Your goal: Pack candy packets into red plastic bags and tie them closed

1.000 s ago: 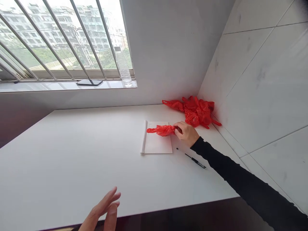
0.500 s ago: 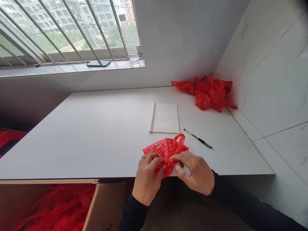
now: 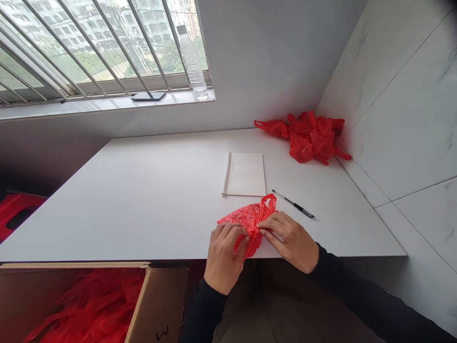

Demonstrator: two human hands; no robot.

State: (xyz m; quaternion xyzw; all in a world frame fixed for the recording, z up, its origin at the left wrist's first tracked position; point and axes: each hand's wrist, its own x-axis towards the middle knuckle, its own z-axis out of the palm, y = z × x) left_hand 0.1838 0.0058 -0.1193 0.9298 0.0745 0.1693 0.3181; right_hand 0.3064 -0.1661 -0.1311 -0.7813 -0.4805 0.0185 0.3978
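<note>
A thin red plastic bag (image 3: 246,214) lies bunched at the front edge of the white table, with one looped handle standing up at its far side. My left hand (image 3: 225,255) pinches the bag's gathered middle from the left, its thumb and fingers closed on the plastic. From the right, my right hand (image 3: 291,240) grips the same gathered spot between thumb and fingertips. Both sets of fingertips nearly meet there, and they hide part of the creased plastic.
Beyond the bag lie a notepad (image 3: 245,175) and a black pen (image 3: 294,205) on the table (image 3: 150,190). Crumpled red bags (image 3: 310,138) rest in the back right corner. A cardboard box (image 3: 160,295) holding red bags stands front left. A bottle (image 3: 193,66) and phone (image 3: 148,96) occupy the windowsill.
Both hands have moved slightly away from me with the bag. My right thumb, apart from the fingers before, has closed onto the gathered plastic.
</note>
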